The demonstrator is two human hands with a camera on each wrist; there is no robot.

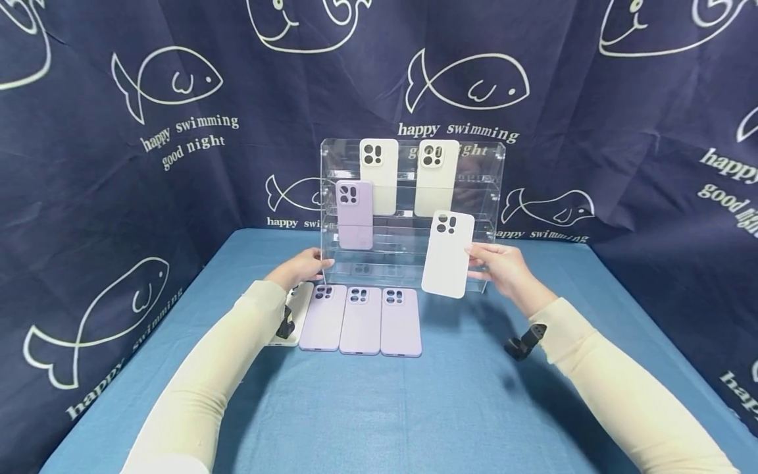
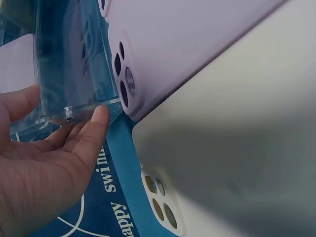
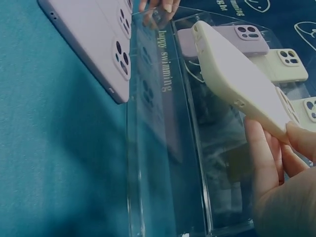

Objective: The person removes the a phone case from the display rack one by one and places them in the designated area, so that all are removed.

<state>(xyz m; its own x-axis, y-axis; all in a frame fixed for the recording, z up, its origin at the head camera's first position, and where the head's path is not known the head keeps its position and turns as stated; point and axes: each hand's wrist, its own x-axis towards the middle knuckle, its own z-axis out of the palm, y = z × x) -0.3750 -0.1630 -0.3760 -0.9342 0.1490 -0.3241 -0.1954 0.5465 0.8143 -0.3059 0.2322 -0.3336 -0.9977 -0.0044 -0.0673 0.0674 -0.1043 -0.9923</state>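
Observation:
My right hand (image 1: pixel 503 266) pinches a white phone case (image 1: pixel 448 257) by its right edge, thumb on one side and fingers on the other. The case is tilted, in front of the lower right part of a clear acrylic display stand (image 1: pixel 408 260). At the stand's left edge, my left hand (image 1: pixel 303 266) holds the side panel between thumb and fingers, as the left wrist view also shows. On the stand lean two cream phone cases (image 1: pixel 387 181) (image 1: pixel 437 181) higher up and one lilac phone case (image 1: pixel 355 217) lower on the left.
Three lilac phone cases (image 1: pixel 401 322) lie in a row on the blue tablecloth (image 1: pixel 379 408) before the stand. Beside them, at the left end, a cream case (image 1: pixel 301 313) is partly hidden by my left wrist. A dark fish-print curtain (image 1: pixel 331 85) hangs behind.

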